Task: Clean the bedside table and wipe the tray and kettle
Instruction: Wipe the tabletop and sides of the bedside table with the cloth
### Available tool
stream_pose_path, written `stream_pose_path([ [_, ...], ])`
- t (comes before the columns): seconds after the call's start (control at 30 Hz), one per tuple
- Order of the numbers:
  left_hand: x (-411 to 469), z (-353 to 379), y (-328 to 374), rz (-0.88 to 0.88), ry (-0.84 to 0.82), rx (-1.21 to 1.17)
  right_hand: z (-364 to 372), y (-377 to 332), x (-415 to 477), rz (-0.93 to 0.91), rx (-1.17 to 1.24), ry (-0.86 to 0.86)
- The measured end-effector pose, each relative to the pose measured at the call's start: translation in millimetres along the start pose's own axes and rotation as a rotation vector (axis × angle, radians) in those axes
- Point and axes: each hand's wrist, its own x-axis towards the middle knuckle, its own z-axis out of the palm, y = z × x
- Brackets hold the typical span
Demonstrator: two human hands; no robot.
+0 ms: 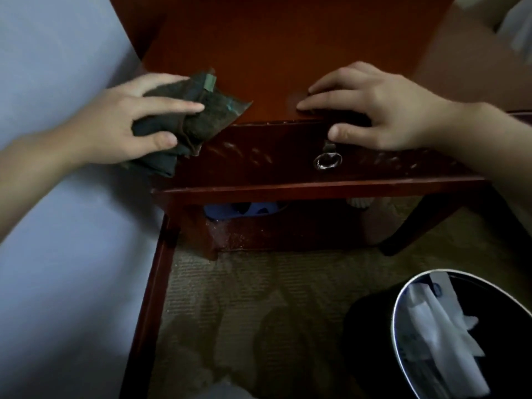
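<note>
The reddish-brown bedside table (pixel 288 53) fills the upper middle of the head view. My left hand (pixel 123 122) grips a crumpled dark cloth (pixel 207 116) at the table's front left corner, with the forefinger laid across it and the thumb underneath. My right hand (pixel 383 110) rests on the front edge to the right. Its fingers lie flat on the top and its thumb touches the drawer front, just above the metal ring handle (pixel 327 161).
A white bed sheet (pixel 57 82) and the wooden bed frame (pixel 149 298) run along the left. A black waste bin (pixel 371 326) holding white paper stands on the carpet (pixel 259 312) at the lower right. Something blue (pixel 244 211) lies on the shelf under the table.
</note>
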Motion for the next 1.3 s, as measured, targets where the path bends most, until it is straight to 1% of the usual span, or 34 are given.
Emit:
stream_pose_path([
  [0.07, -11, 3, -8, 0.032, 0.059, 0.063, 5, 2, -4, -0.068, -0.084, 0.035],
  [0.13, -27, 11, -17, 0.03, 0.179, 0.124, 7, 4, -7, -0.105, -0.153, 0.076],
  [0.23, -41, 27, -21, -0.018, 0.357, 0.232, 10, 6, -18, -0.136, -0.236, 0.141],
  [0.3, -40, 41, -11, -0.094, 0.464, 0.309, 13, 9, -29, -0.13, -0.232, 0.183],
  [0.43, -18, 78, 33, -0.355, 0.723, 0.391, 11, 14, -42, -0.099, -0.144, 0.205],
  [0.47, -8, 87, 48, -0.441, 0.764, 0.384, 12, 15, -42, -0.103, -0.146, 0.207],
  [0.53, 12, 101, 75, -0.578, 0.826, 0.288, 14, 16, -41, -0.114, -0.153, 0.204],
  [0.6, 25, 112, 86, -0.619, 0.89, 0.229, 13, 15, -42, -0.098, -0.136, 0.211],
  [0.67, 22, 119, 74, -0.653, 0.986, 0.238, 13, 14, -44, -0.087, -0.123, 0.209],
  [0.73, 5, 117, 54, -0.721, 1.146, 0.122, 12, 13, -45, -0.092, -0.112, 0.192],
  [0.77, -4, 116, 46, -0.728, 1.184, 0.043, 12, 13, -46, -0.098, -0.114, 0.183],
  [0.8, -12, 115, 40, -0.696, 1.159, 0.013, 13, 14, -47, -0.108, -0.126, 0.177],
  [0.83, -18, 116, 36, -0.63, 1.08, 0.054, 13, 15, -49, -0.12, -0.141, 0.176],
  [0.9, -27, 113, 27, -0.449, 0.881, 0.234, 14, 15, -51, -0.144, -0.157, 0.179],
  [0.97, -36, 109, 17, -0.296, 0.725, 0.394, 14, 14, -49, -0.162, -0.16, 0.182],
  [1.03, -46, 103, 6, -0.166, 0.606, 0.526, 14, 14, -47, -0.169, -0.171, 0.191],
  [1.07, -51, 96, -2, -0.12, 0.574, 0.578, 14, 15, -46, -0.17, -0.176, 0.199],
  [1.1, -55, 89, -10, -0.097, 0.572, 0.612, 14, 16, -46, -0.171, -0.178, 0.204],
  [1.2, -58, 78, -20, -0.11, 0.635, 0.643, 17, 19, -46, -0.179, -0.248, 0.194],
  [1.23, -54, 83, -16, -0.135, 0.656, 0.64, 19, 19, -45, -0.183, -0.285, 0.194],
  [1.3, -31, 108, 8, -0.247, 0.715, 0.596, 19, 20, -45, -0.175, -0.324, 0.199],
])
